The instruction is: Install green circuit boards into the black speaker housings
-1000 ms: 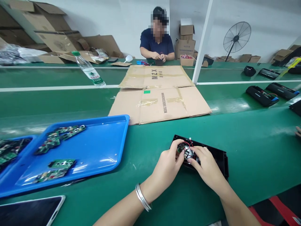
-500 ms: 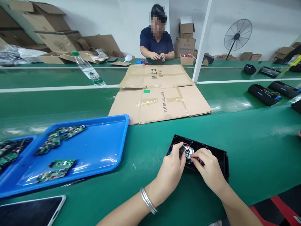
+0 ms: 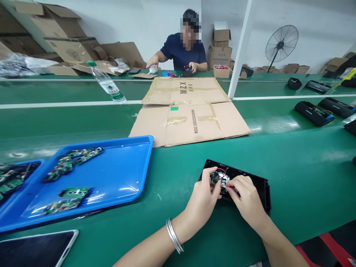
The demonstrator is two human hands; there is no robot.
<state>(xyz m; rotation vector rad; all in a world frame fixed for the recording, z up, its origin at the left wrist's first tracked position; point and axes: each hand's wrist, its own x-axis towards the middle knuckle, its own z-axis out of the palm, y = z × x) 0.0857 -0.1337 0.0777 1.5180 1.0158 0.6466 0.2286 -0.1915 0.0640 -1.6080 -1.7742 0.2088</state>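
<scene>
A black plastic housing [image 3: 257,185] lies open on the green bench, with a round silver speaker partly hidden under my fingers. My left hand [image 3: 202,191] grips a small green circuit board [image 3: 216,178] above the speaker, thumb and fingers on its edges. Red and black wires [image 3: 222,170] loop behind that board. My right hand [image 3: 246,194] is closed in a pinch at the board's right end; what its fingertips hold is too small to make out. Both hands hover over the housing, fingertips nearly meeting.
At left, a blue tray [image 3: 116,167] bears several circuit boards, with a tablet-like device [image 3: 36,248] in front. Flattened cardboard [image 3: 191,122] lies ahead, a water bottle [image 3: 109,87] left of it. Black housings [image 3: 313,113] stand at right. A co-worker [image 3: 185,52] sits opposite.
My left hand has tilted the circuit board slightly, showing more of its face. The co-worker's one hand has reached out sideways to a white object on the far bench.
</scene>
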